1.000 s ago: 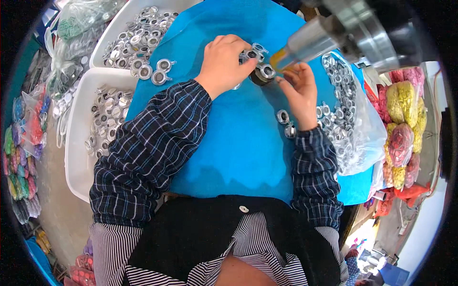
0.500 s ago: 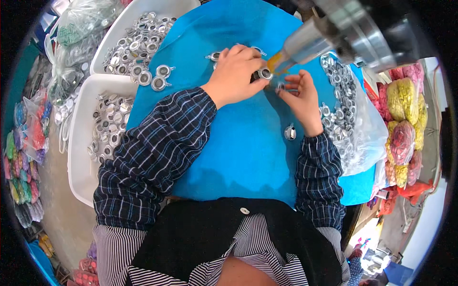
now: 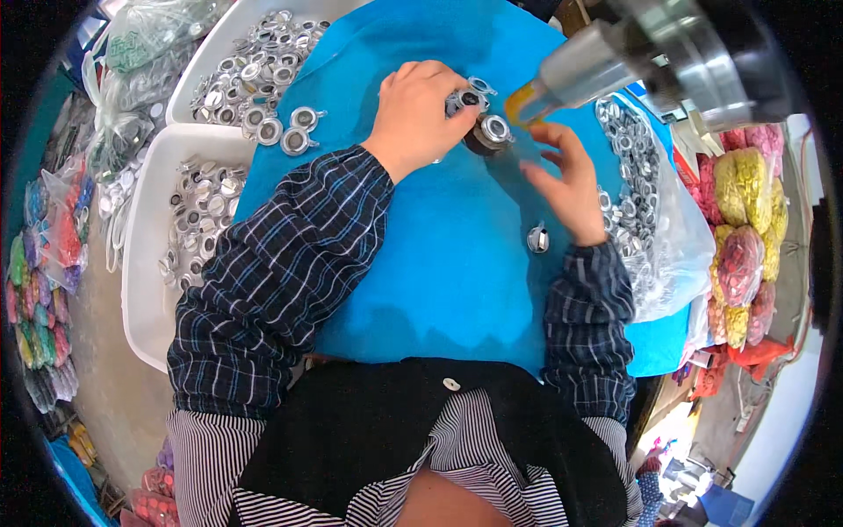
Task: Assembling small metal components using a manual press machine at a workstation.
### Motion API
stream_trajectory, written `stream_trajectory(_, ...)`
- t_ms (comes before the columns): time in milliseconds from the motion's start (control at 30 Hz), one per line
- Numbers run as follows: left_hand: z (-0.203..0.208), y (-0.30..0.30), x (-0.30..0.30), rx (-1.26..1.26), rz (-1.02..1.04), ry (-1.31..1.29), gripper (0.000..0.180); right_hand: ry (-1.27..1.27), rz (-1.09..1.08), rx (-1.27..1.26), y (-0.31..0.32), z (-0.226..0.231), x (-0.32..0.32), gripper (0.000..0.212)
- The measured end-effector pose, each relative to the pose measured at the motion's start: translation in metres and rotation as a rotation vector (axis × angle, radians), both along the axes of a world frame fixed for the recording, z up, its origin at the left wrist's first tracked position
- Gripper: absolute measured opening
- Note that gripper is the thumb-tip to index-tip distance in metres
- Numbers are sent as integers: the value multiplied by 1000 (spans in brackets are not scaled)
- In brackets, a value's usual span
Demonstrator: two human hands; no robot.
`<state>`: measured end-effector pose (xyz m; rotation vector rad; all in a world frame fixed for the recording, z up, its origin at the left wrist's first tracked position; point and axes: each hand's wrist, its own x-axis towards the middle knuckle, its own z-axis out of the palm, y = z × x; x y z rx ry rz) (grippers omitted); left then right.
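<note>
Under the tip of a press-like machine, a round silver ring piece sits on a dark round base. My left hand is just left of it, fingers curled and thumb closed against a small silver round piece with a dark centre. Part of that piece is hidden by the fingers. Another silver ring piece shows just beyond it. To the right of the base is my right hand, thumb and fingers apart, nothing visible between them. One loose silver piece lies nearer me on the blue cloth.
Two white tubs of similar pieces stand at the left. Several ring pieces lie on the cloth's left edge. At the right is a clear plastic bag beside a heap of pieces. Bagged coloured goods are stacked beyond.
My left hand has drawn back left and away from the base, where a ring piece now shows uncovered. My right hand has moved slightly right, and its fingers have parted.
</note>
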<state>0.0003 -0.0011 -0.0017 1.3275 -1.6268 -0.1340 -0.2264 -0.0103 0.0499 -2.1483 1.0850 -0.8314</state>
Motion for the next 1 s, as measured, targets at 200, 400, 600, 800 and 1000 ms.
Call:
stream_trajectory(200,-1,-1,-2,-30,73,-14,28,561,407,-105,33,17,-52,48)
stream_trajectory(400,-1,-2,-7,-116,-88,-58,27,165,-1,255,21,-3,-42,24)
stream_trajectory(600,-1,-1,-12,-115,-138,-203,29,-575,30,520,-12,-28,-16,18)
stream_trajectory(800,-3,-4,1,12,-17,-43,29,-454,37,276,-26,-44,18,17)
stream_trajectory(1000,-2,-2,3,32,-16,-15,29,-153,-162,93,-29,-43,-17,22)
